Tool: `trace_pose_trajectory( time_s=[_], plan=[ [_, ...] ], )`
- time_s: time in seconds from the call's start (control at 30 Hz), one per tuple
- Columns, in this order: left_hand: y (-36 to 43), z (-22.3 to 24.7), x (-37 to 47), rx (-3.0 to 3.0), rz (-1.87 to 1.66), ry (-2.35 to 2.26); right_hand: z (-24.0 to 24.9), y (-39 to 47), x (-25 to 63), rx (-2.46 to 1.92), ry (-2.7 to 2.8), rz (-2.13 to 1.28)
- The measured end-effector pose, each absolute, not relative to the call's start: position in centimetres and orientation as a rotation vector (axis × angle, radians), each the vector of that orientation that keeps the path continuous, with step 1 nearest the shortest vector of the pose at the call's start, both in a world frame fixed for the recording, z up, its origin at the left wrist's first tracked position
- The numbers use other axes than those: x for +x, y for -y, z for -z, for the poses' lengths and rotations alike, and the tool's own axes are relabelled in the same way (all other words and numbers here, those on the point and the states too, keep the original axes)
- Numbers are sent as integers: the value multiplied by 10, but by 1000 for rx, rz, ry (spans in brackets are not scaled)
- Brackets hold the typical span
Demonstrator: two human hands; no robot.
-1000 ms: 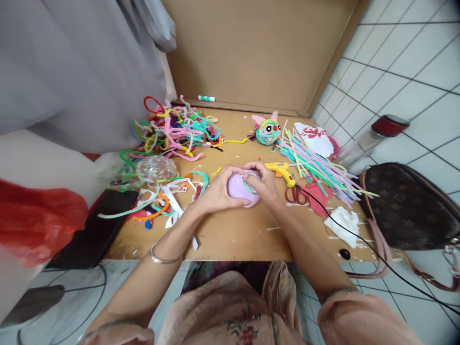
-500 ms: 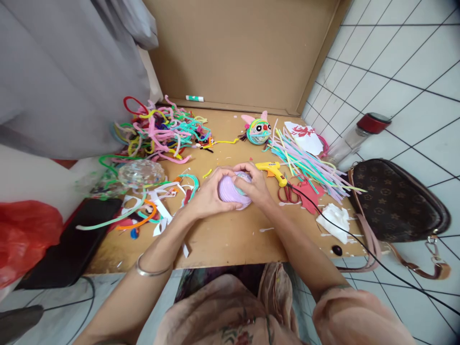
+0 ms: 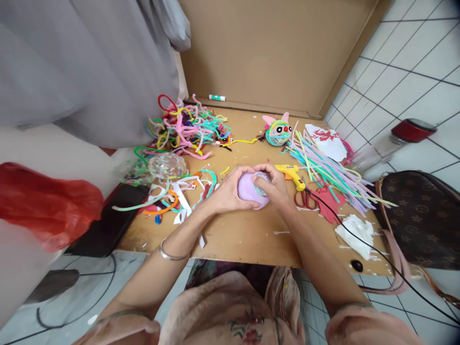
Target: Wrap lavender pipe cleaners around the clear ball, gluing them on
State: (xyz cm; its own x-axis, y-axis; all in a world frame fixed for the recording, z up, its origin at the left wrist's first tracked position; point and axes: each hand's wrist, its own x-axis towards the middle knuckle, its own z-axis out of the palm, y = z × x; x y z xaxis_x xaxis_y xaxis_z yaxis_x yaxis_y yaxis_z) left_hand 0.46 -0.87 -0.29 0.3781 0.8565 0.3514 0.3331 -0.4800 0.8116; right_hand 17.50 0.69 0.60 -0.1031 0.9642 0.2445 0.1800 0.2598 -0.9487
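A ball wound with lilac strands (image 3: 247, 188), with a pale teal patch on its right side, is held between both my hands over the table. My left hand (image 3: 228, 191) curves round its left side, fingers over the top and thumb beneath. My right hand (image 3: 275, 187) grips it from the right, the thumb pressed on the teal patch. Just right of my right hand lies a yellow glue gun (image 3: 293, 173), beside red-handled scissors (image 3: 305, 199). Behind stands a finished-looking striped ball (image 3: 278, 134) with pink ears, googly eyes and a red nose.
Tangled pipe cleaners (image 3: 183, 127) and a clear ball (image 3: 167, 165) are at the left, paper scraps (image 3: 183, 199) nearer. At the right are straight pipe cleaners (image 3: 330, 165), a bottle (image 3: 391, 143), white tissue (image 3: 356, 233), a brown bag (image 3: 420, 215) and a black cord.
The view has shifted, so the table and everything on it appear further right. My hands keep nearly the same hold on the lilac ball.
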Motion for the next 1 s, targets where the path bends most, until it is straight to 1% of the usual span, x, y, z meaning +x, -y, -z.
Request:
trace_pose_trajectory(
  time_s=[0.2, 1.0],
  plan=[
    [11, 0, 5, 1945, -988, -1053, -6, -6, 176, -1120, 1479, -994],
    [3, 10, 3, 2023, -1133, -863, -1, -9, 176, -1101, 1434, -1059]
  ],
)
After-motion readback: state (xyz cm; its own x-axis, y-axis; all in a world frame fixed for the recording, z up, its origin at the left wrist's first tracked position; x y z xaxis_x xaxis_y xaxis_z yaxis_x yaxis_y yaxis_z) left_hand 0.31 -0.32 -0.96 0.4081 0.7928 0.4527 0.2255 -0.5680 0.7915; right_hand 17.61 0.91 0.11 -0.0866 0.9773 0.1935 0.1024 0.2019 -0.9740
